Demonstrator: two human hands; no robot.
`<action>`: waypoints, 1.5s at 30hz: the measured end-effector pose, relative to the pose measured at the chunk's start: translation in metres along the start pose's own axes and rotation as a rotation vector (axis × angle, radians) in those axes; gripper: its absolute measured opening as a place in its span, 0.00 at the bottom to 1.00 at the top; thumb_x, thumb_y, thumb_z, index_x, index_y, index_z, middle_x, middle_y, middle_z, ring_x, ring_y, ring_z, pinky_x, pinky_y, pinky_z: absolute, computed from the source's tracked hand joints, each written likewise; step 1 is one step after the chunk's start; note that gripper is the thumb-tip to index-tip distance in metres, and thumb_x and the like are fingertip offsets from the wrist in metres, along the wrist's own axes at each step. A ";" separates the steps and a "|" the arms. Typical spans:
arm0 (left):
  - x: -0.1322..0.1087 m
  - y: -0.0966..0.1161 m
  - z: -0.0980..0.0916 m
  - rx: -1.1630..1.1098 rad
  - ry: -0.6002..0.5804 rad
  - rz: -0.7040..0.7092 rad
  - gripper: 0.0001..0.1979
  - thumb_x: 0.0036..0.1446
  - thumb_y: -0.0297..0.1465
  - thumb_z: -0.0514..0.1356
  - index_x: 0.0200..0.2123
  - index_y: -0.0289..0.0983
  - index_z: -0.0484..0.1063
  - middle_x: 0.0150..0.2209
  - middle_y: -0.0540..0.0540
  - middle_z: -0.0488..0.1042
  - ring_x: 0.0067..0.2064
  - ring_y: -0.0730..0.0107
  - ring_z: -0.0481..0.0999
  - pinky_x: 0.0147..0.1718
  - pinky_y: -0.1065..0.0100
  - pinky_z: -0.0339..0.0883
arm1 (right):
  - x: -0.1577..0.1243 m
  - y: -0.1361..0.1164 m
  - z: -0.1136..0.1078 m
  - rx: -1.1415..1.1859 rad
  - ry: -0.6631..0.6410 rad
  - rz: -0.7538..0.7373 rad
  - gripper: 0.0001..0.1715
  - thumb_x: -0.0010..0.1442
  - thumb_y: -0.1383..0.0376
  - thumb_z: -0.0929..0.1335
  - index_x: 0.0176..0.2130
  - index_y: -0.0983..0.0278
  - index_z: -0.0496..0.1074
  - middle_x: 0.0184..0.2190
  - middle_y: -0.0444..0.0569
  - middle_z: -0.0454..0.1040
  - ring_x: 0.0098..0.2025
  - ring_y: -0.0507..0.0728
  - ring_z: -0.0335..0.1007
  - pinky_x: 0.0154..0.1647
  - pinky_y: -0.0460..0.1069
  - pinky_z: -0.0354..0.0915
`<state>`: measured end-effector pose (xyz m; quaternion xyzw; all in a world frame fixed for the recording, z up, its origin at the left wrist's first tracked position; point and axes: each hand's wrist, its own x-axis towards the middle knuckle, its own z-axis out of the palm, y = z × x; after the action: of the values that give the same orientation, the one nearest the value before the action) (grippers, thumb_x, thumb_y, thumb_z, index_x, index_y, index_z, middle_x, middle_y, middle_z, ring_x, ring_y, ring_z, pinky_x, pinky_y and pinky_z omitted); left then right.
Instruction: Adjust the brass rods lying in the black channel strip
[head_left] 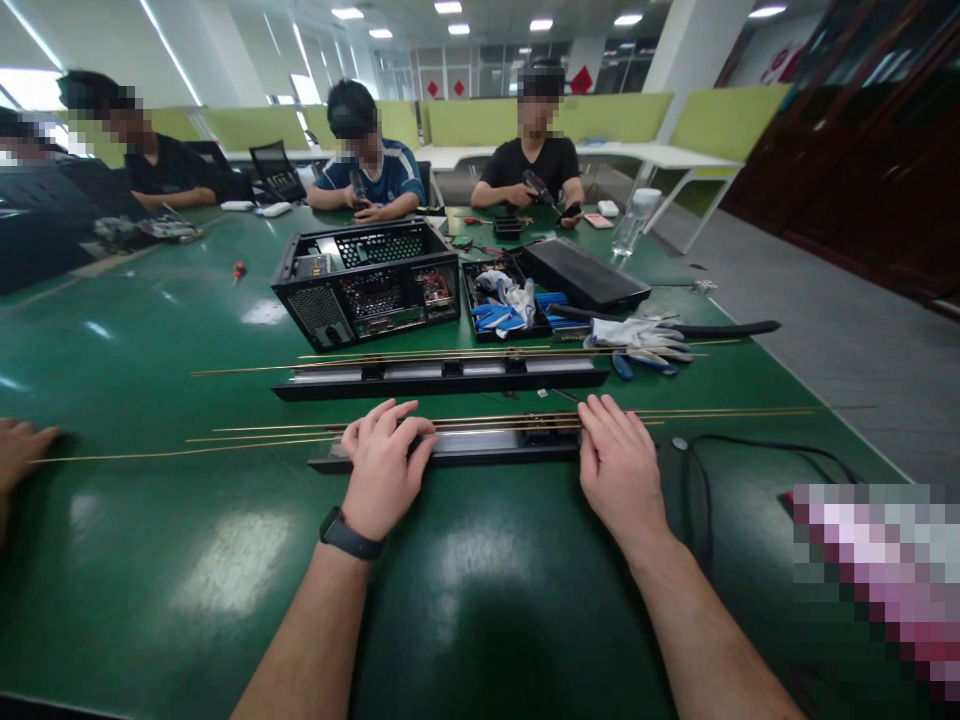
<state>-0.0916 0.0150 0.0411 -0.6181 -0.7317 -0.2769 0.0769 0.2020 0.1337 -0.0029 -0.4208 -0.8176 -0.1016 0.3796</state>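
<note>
In front of me lies a long black rail [480,455] with a silvery inner strip and a dark block near its right part. Thin brass-coloured rods [480,424] run along its top and stick out past both ends. My left hand [384,455], with a dark band on the wrist, is curled over the left part of the rail, fingers across the rods. At the right end, my right hand [619,462] is closed over the rail, its fingers together. The undersides of both hands are hidden, so the exact grip on the rods does not show.
A second black rail [442,382] with rods lies behind, before an open computer case [367,285]. Gloves [506,300] fill a black tray; another glove [641,340] lies rightward. A co-worker's hand [22,450] is at far left. A cable [705,480] and bottle [637,222] stand right.
</note>
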 end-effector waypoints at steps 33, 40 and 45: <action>0.000 -0.001 0.002 0.008 0.040 0.014 0.08 0.67 0.32 0.60 0.39 0.46 0.80 0.57 0.45 0.77 0.65 0.47 0.67 0.60 0.43 0.54 | 0.002 -0.003 -0.001 0.026 0.021 -0.008 0.21 0.69 0.70 0.63 0.59 0.66 0.74 0.61 0.57 0.73 0.66 0.63 0.66 0.69 0.63 0.58; 0.000 -0.006 -0.003 0.027 0.021 -0.005 0.07 0.66 0.34 0.59 0.39 0.45 0.79 0.57 0.44 0.77 0.65 0.46 0.67 0.60 0.42 0.52 | 0.001 -0.002 0.000 0.024 0.031 0.001 0.21 0.69 0.70 0.64 0.59 0.65 0.74 0.61 0.56 0.73 0.67 0.63 0.65 0.69 0.64 0.58; 0.000 -0.004 -0.003 0.018 0.016 -0.028 0.06 0.65 0.33 0.60 0.39 0.45 0.78 0.57 0.44 0.77 0.65 0.47 0.67 0.60 0.43 0.53 | 0.003 -0.004 -0.004 0.064 0.080 0.029 0.24 0.67 0.72 0.63 0.60 0.64 0.73 0.62 0.55 0.73 0.68 0.63 0.64 0.69 0.64 0.58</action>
<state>-0.0963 0.0137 0.0422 -0.6047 -0.7421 -0.2765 0.0844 0.2000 0.1314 0.0027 -0.4158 -0.7985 -0.0867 0.4265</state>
